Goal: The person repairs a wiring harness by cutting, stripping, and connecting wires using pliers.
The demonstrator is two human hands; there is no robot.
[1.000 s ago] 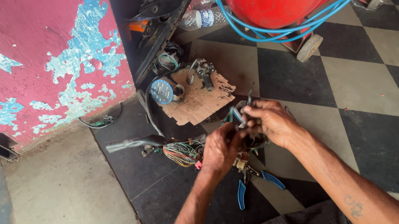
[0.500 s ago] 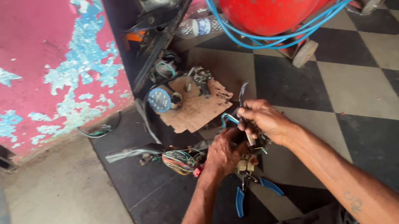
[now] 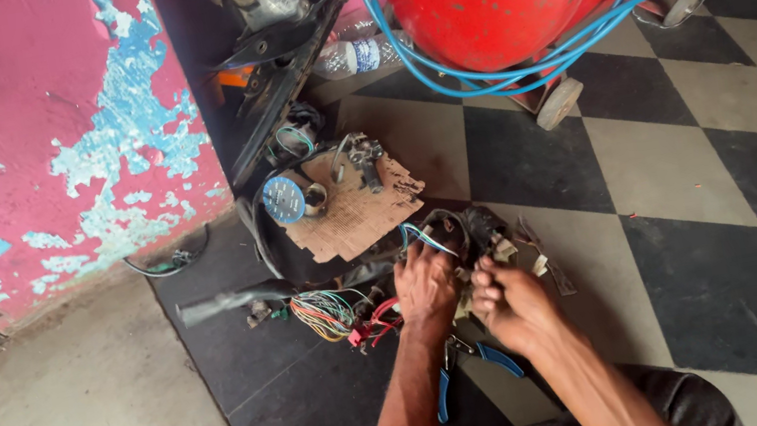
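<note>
Worked a tangled bundle of multicoloured wires [image 3: 338, 311] at frame centre.
Left hand [image 3: 426, 287] pressed on it, right hand [image 3: 506, 302] pinching (contents unclear); blue-handled pliers [image 3: 469, 371] below.

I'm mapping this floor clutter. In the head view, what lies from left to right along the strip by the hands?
Bundle of coloured wires → left hand → right hand.

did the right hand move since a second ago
Yes. The right hand has dropped away from the cardboard piece, toward the blue-handled pliers, beside the left hand.
</note>
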